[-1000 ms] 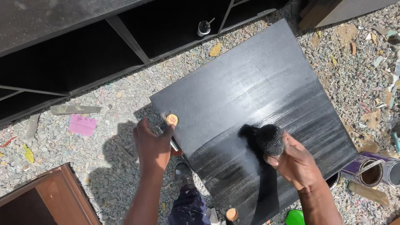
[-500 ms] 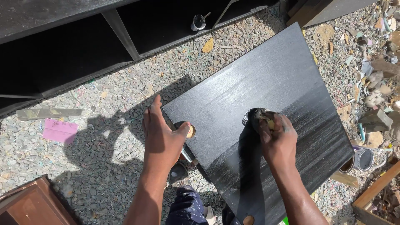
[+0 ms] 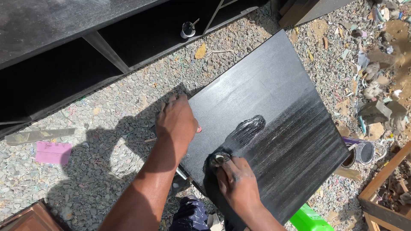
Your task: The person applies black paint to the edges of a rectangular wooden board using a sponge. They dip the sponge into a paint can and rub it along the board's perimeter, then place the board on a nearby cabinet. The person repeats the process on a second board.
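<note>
Head view: rubbing black finish across the black panel [image 3: 274, 128], which is resting tilted over the gravel [image 3: 107, 141]; best done in long, even strokes along the streaks, blending the wet smear into the dry part. Right hand [image 3: 237, 188] closing fingers tight around a small dark pad [image 3: 219, 159], pressing it onto the panel. Left hand [image 3: 176, 122] curling loosely over the panel's left edge, steadying it.
</note>
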